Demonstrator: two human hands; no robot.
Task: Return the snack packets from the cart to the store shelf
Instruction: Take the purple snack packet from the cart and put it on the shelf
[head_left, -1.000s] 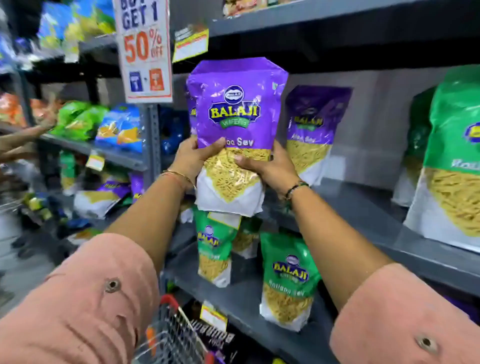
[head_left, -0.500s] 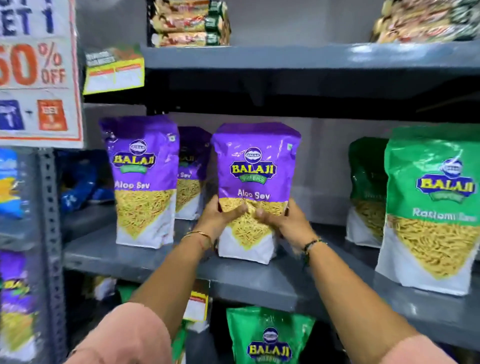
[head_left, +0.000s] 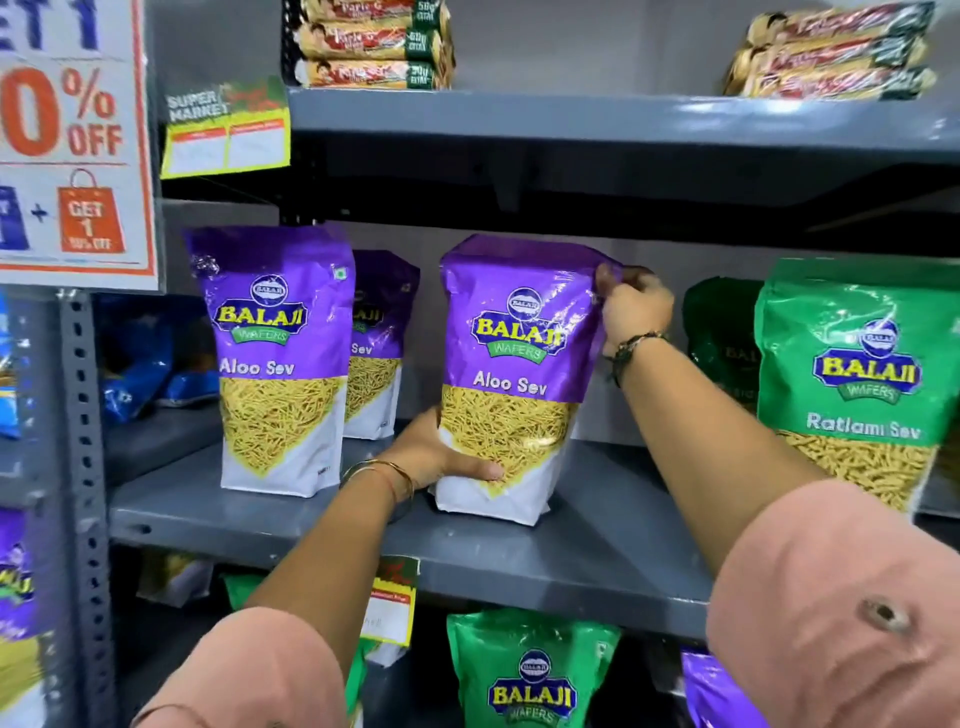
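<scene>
A purple Aloo Sev packet (head_left: 511, 374) stands upright on the grey middle shelf (head_left: 519, 551). My left hand (head_left: 441, 457) grips its lower left side, thumb across the front. My right hand (head_left: 631, 306) pinches its top right corner. Another purple Aloo Sev packet (head_left: 278, 364) stands to the left, with a third purple packet (head_left: 382, 343) behind it. The cart is out of view.
Green Ratlami Sev packets (head_left: 852, 384) stand at the right of the same shelf. Biscuit packs (head_left: 371, 44) lie on the shelf above. A discount sign (head_left: 72, 140) hangs at the left. More green packets (head_left: 530, 675) stand on the shelf below.
The packet came down from mid-air onto the shelf. My right hand has slid from its lower front up to the top right corner; my left hand stays low on it.
</scene>
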